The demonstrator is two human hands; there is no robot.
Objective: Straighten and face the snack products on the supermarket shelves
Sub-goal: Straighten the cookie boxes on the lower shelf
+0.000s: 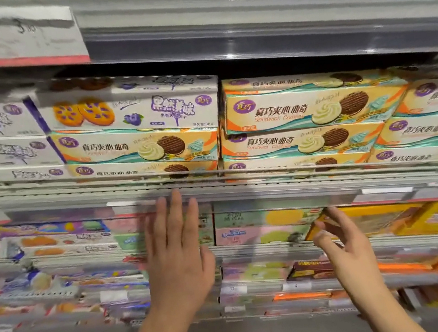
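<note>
Left hand [178,254]: fingers straight, loosely spread, raised before grey metal shelf rail [244,190]. Right hand [343,244]: fingers relaxed, near yellow carton [391,221]. Orange-and-teal sandwich-cookie boxes [311,108] stacked above.

left hand [178,253] raised, fingers straight — right hand [343,244] loosely spread.

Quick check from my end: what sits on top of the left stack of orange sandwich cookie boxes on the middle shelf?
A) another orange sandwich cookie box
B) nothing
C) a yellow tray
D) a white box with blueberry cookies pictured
D: a white blueberry cookie box lies across the top of the left stack of orange sandwich cookie boxes, while the neighbouring stack is orange right to its top.
</note>
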